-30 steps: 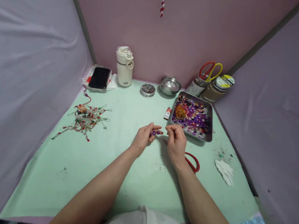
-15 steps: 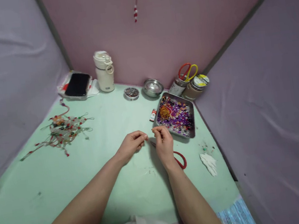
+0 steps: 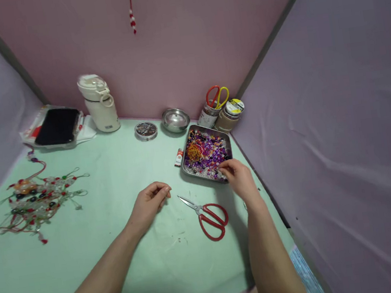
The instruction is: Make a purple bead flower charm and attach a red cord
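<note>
My left hand (image 3: 151,201) hovers over or rests on the green tabletop (image 3: 119,176), its fingers pinched together. Whatever is between them is too small to make out. My right hand (image 3: 239,177) reaches to the front right corner of a metal tray (image 3: 203,180), thumb and forefinger closed at the beads. Purple, clear, orange and dark beads (image 3: 214,148) fill the tray, along with a tangle of orange thread (image 3: 195,152). Red-handled scissors (image 3: 205,213) lie between my hands, blades pointing toward the left hand.
Beaded cord pieces (image 3: 39,197) lie at the left. Along the back stand a phone (image 3: 58,126), a cream bottle (image 3: 101,106), a round case (image 3: 146,130), a steel bowl (image 3: 176,120) and jars (image 3: 229,116), one holding scissors. A small lighter-like item (image 3: 178,158) lies beside the tray.
My right hand has moved away from my left hand to the tray's front right corner, uncovering the scissors. The camera view has turned right.
</note>
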The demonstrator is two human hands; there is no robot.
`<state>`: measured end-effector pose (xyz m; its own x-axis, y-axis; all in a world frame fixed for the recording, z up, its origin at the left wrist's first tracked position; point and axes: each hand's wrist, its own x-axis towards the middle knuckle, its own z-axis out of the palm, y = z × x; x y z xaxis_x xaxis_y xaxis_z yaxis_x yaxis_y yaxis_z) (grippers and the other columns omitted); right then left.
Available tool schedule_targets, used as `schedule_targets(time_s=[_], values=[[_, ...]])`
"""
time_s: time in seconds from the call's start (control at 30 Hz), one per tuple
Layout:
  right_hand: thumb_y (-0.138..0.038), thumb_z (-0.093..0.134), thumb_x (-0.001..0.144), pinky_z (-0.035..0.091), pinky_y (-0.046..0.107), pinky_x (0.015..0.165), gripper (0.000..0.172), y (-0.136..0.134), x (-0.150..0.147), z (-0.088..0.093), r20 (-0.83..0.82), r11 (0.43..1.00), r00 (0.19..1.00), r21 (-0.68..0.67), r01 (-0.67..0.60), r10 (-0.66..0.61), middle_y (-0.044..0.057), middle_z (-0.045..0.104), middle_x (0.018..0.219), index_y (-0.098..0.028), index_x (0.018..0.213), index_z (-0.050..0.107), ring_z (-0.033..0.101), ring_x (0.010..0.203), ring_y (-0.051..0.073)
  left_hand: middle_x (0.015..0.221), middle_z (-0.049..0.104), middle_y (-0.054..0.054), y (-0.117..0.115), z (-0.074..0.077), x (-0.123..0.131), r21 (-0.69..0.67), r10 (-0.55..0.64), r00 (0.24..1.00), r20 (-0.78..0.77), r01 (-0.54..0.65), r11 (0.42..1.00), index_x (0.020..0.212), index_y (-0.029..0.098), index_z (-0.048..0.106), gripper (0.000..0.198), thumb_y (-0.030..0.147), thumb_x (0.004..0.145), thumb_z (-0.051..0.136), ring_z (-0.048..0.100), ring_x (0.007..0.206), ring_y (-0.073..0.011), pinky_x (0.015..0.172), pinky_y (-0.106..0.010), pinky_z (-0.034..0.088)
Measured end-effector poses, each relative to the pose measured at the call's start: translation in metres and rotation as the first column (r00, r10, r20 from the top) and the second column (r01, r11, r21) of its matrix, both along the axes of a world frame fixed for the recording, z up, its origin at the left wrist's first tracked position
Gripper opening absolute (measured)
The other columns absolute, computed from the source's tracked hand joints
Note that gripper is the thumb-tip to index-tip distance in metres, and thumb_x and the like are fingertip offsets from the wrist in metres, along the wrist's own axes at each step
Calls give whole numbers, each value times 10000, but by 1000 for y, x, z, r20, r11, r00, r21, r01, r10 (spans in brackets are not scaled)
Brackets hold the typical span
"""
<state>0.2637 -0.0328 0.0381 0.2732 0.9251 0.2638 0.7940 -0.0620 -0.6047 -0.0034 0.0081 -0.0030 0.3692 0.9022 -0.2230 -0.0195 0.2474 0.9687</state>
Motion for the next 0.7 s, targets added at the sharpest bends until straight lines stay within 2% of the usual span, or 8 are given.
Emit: schedule_targets(time_s=[0.1, 0.2, 0.33, 0.43, 0.5, 0.57, 0.63, 0.7], values=[[-153, 567, 767, 336, 314, 731, 169, 12, 26, 0, 224, 975, 974, -220, 7, 44, 23, 702, 801, -229, 700, 702, 594, 734, 174, 708, 616, -25, 1, 0, -1, -10, 51, 999, -8, -51, 999, 797, 164, 653, 303, 458, 733, 690, 383, 497, -73, 450, -210, 273], [-115, 590, 747, 273, 321, 738, 207, 23, 28, -9, 312, 930, 941, -368, -12, 135, 12, 706, 718, -235, 625, 707, 588, 729, 163, 734, 643, -47, 3, -2, -2, -27, 78, 997, -4, -78, 997, 799, 159, 677, 314, 455, 703, 720, 418, 521, -85, 466, -214, 302], [-169, 645, 727, 253, 325, 733, 159, 34, 21, -18, 327, 904, 931, -428, -9, 164, 21, 686, 619, -239, 606, 720, 566, 695, 163, 591, 558, 3, 4, -4, -2, -45, 92, 996, -17, -93, 995, 788, 163, 699, 297, 444, 698, 732, 418, 520, -85, 483, -210, 300], [-166, 656, 706, 257, 330, 726, 136, 34, 21, -14, 328, 896, 930, -444, -5, 168, 26, 683, 614, -228, 598, 710, 560, 670, 167, 531, 478, 33, 3, -4, -3, -49, 103, 995, -4, -103, 993, 792, 163, 702, 295, 441, 698, 735, 395, 509, -79, 482, -207, 279], [-153, 637, 705, 270, 330, 715, 118, 30, 21, -5, 334, 904, 931, -427, 11, 147, 24, 685, 637, -220, 630, 699, 561, 654, 167, 539, 472, 34, 3, -4, -3, -52, 105, 994, 14, -105, 993, 795, 161, 699, 300, 445, 703, 730, 390, 511, -78, 479, -208, 269], [-164, 608, 718, 301, 316, 686, 93, 23, 16, 7, 304, 940, 951, -338, 50, 59, 16, 677, 657, -215, 718, 686, 563, 635, 164, 540, 470, 33, 3, -3, -4, -60, 119, 993, 19, -118, 991, 799, 159, 702, 312, 454, 701, 728, 386, 508, -79, 475, -212, 264], [-211, 590, 751, 351, 299, 642, 103, 15, 4, 17, 156, 976, 988, -210, 56, -23, 18, 666, 673, -206, 815, 670, 563, 615, 164, 530, 467, 35, 3, -4, -4, -61, 144, 989, 14, -143, 988, 807, 157, 711, 329, 465, 692, 731, 379, 498, -78, 472, -216, 261], [-258, 597, 764, 407, 301, 636, 182, 8, -18, 20, -47, 998, 999, -60, 22, -24, 35, 683, 760, -202, 923, 666, 573, 640, 167, 528, 475, 35, 3, -4, -5, -52, 171, 985, 13, -170, 984, 814, 155, 721, 342, 472, 684, 734, 382, 498, -78, 473, -218, 265]])
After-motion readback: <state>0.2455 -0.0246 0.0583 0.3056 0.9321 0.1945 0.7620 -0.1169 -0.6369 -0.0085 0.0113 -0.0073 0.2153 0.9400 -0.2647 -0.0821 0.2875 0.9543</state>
